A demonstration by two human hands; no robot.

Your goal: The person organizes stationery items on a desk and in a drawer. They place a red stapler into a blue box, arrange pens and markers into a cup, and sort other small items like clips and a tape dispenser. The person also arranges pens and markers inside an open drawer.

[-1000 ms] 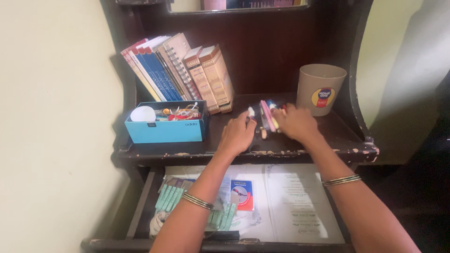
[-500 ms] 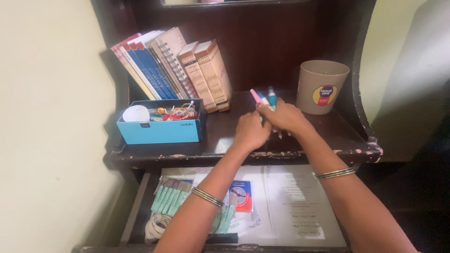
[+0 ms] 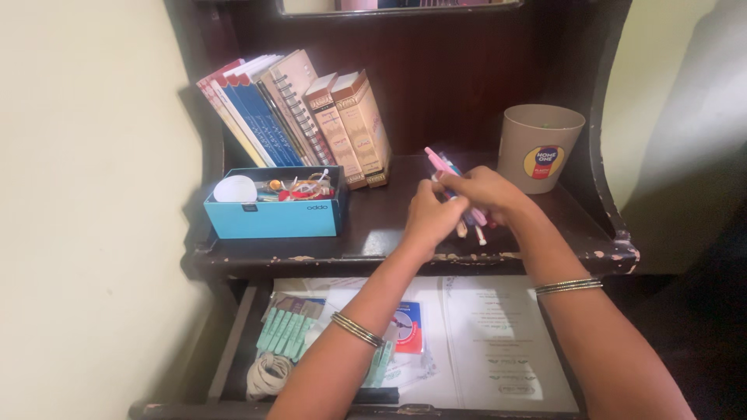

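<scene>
Dark wooden shelf unit (image 3: 498,93), cream walls (image 3: 85,194)

Dim warm indoor light, dark shadowed shelf recess, slight softness

Bare shelf (image 3: 373,225) lies open between the blue box (image 3: 274,215) and the left hand (image 3: 434,218). Leaning books (image 3: 311,117) block the back left; the beige cup (image 3: 540,148) stands near the right hand (image 3: 484,194), by the curved side panel (image 3: 595,148).
</scene>
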